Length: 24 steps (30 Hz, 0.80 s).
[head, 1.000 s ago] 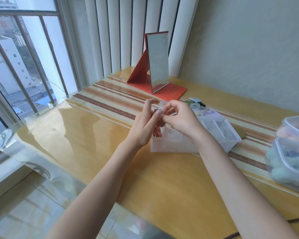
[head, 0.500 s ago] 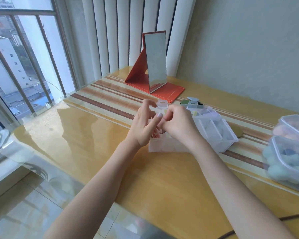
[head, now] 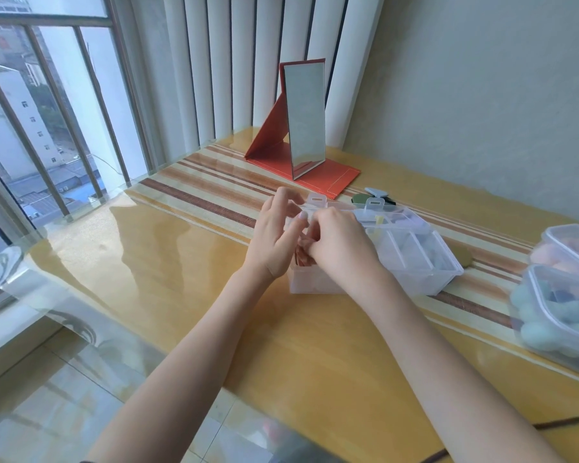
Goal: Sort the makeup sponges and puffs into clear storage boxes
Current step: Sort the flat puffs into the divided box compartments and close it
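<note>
A clear divided storage box stands mid-table, with pale sponges dimly visible in its compartments. Its clear lid, with two latch tabs on the far edge, lies low over the box. My left hand pinches the lid's left end with thumb and fingers. My right hand is curled on the same end, right beside the left. What lies under my hands is hidden. At the right edge, one lidded clear box holds teal and dark sponges, and another behind it holds pink and orange ones.
A red folding mirror stands at the back of the table. A green puff and a pale blue piece lie behind the divided box, and an olive puff lies to its right. A dark cable crosses the near right corner. A window is on the left.
Both hands have come down from above the box to its left end, and the lid now lies lower over the compartments.
</note>
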### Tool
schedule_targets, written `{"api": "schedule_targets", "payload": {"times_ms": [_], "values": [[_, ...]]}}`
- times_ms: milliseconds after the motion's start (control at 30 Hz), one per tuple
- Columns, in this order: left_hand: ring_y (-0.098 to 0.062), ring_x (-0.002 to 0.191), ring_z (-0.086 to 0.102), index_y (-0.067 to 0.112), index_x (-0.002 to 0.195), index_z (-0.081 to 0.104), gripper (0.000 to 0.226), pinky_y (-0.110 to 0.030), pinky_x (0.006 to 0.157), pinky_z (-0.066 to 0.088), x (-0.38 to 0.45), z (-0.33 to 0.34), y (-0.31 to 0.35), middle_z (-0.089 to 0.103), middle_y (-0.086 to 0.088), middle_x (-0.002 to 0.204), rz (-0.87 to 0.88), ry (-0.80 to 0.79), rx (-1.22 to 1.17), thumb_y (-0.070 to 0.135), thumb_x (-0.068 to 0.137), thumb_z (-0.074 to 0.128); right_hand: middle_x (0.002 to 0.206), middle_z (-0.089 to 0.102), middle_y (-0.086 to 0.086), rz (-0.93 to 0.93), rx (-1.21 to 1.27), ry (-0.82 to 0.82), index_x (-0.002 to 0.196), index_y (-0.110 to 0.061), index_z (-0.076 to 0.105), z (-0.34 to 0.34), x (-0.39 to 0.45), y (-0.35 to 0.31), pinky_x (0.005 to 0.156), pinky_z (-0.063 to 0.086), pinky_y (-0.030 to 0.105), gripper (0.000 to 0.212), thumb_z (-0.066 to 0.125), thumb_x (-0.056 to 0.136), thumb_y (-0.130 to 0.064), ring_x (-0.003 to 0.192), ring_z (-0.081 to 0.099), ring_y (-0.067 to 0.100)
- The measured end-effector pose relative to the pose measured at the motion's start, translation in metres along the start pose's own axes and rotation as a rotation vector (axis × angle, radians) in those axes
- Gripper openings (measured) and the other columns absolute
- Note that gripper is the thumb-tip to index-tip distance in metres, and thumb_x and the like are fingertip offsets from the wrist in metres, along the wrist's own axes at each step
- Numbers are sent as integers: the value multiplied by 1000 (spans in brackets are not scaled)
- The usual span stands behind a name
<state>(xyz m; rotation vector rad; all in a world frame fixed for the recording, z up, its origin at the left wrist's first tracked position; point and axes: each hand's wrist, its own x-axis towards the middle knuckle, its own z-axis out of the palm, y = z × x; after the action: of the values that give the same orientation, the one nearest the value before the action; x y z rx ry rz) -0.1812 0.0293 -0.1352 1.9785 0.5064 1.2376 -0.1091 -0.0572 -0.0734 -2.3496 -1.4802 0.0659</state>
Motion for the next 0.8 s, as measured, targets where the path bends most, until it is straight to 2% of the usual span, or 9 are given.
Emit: {"api": "schedule_targets", "payload": {"times_ms": [67, 133, 200, 267, 367, 467, 633, 733, 800], "values": [[-14, 85, 51, 17, 92, 49, 22, -29, 77, 38, 0, -2, 0, 60, 6, 78, 9, 46, 37, 33, 83, 36, 107, 57, 10, 0, -24, -3, 88, -9, 70, -5, 1, 5, 72, 45, 31, 22, 61, 91, -29, 97, 60, 29], [-13, 81, 47, 13, 86, 52, 26, -31, 74, 37, 1, -2, 0, 60, 5, 69, 15, 79, 80, 32, 81, 34, 105, 54, 12, 4, -53, -32, 85, -7, 68, -7, 3, 8, 72, 43, 31, 29, 59, 91, -34, 100, 58, 29], [-14, 81, 46, 15, 81, 53, 26, -35, 76, 39, 1, -2, 0, 60, 2, 72, 6, 88, 105, 32, 78, 33, 96, 53, 7, 8, -93, -76, 80, -13, 59, -6, 4, 6, 67, 39, 29, 25, 59, 91, -35, 98, 58, 28], [-15, 83, 46, 18, 77, 52, 23, -38, 77, 40, 1, -2, 0, 58, 1, 77, 1, 93, 112, 31, 77, 33, 102, 52, 7, 14, -104, -107, 89, -16, 58, -4, 7, 4, 69, 38, 29, 18, 58, 91, -34, 99, 58, 28], [-16, 83, 47, 15, 76, 53, 25, -38, 76, 41, 1, -4, -1, 58, 2, 76, 6, 98, 113, 30, 77, 33, 114, 50, 10, 13, -33, -87, 106, -13, 54, -3, 9, 3, 72, 39, 31, 19, 59, 91, -24, 100, 56, 27], [-17, 83, 47, 18, 74, 51, 21, -38, 76, 41, 0, -4, -2, 58, 1, 77, -7, 79, 128, 29, 76, 33, 102, 55, 4, -23, 46, -34, 105, -14, 58, -3, 6, 9, 71, 38, 28, 13, 57, 92, -16, 94, 57, 24], [-20, 80, 48, 17, 75, 51, 19, -39, 72, 42, 0, -3, -1, 57, 0, 74, -1, 64, 129, 25, 77, 34, 91, 70, 8, -27, 54, -56, 94, -11, 75, -4, 7, 13, 73, 48, 32, 17, 58, 93, -17, 87, 62, 25], [-19, 79, 48, 17, 74, 51, 20, -35, 70, 41, -1, -4, 0, 57, -1, 73, 0, 71, 128, 25, 76, 33, 88, 63, 6, -23, 69, -80, 94, -12, 75, -3, 11, 12, 73, 47, 30, 15, 61, 92, -18, 88, 62, 24], [-18, 80, 48, 18, 76, 51, 19, -34, 69, 41, -1, -4, 0, 57, -1, 74, -10, 72, 131, 26, 76, 33, 95, 52, 5, -37, 46, -91, 102, -14, 72, -5, 12, 10, 76, 44, 30, 17, 60, 93, -18, 94, 58, 23]]}}
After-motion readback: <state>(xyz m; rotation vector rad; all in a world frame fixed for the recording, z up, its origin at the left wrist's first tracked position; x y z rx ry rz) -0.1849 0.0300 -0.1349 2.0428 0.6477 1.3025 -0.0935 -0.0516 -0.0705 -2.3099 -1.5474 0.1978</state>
